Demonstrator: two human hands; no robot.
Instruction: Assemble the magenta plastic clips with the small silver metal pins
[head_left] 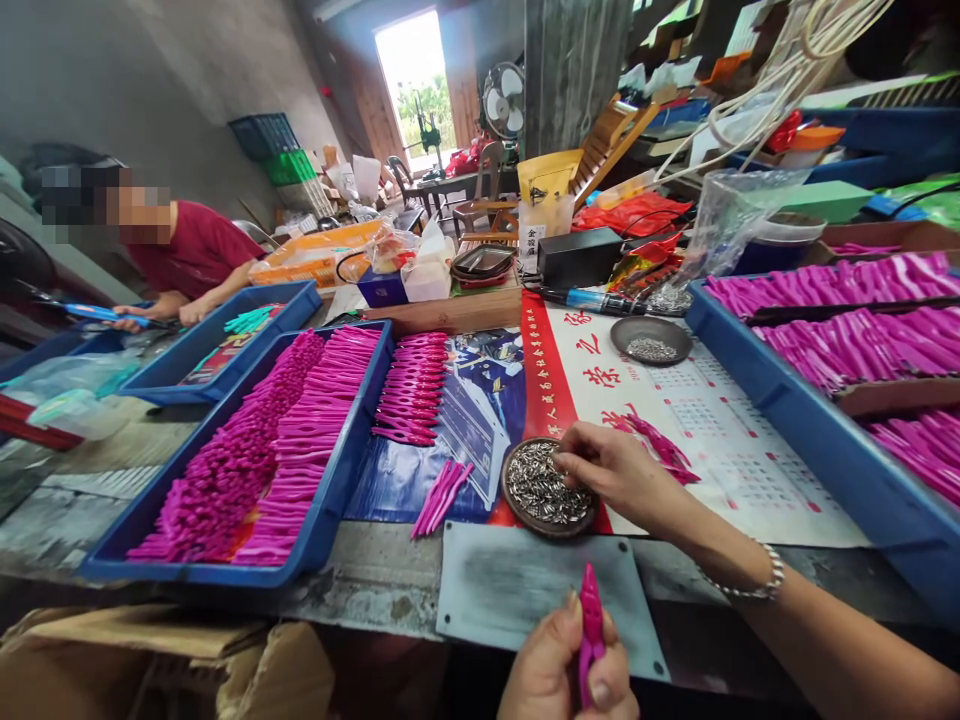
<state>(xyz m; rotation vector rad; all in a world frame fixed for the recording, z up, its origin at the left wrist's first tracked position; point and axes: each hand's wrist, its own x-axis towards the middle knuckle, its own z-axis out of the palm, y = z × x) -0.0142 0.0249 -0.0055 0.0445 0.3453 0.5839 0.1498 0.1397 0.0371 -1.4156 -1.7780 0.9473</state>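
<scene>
My left hand (564,665) is at the bottom edge, closed around one magenta plastic clip (591,618) that points upward over a grey metal plate (517,590). My right hand (611,470) reaches across to a round dish of small silver metal pieces (541,490), its fingertips pinched together at the dish's right rim; whether a piece is between them is too small to tell. A few loose magenta clips (440,495) lie just left of the dish, and more (660,445) lie behind my right hand.
A blue tray (330,500) full of magenta clips sits at the left, a row of clips (411,390) beside it. Another blue tray (795,400) of clips is at the right. A second dish of metal pieces (651,340) lies further back. Another person in a red shirt (191,250) works at the far left.
</scene>
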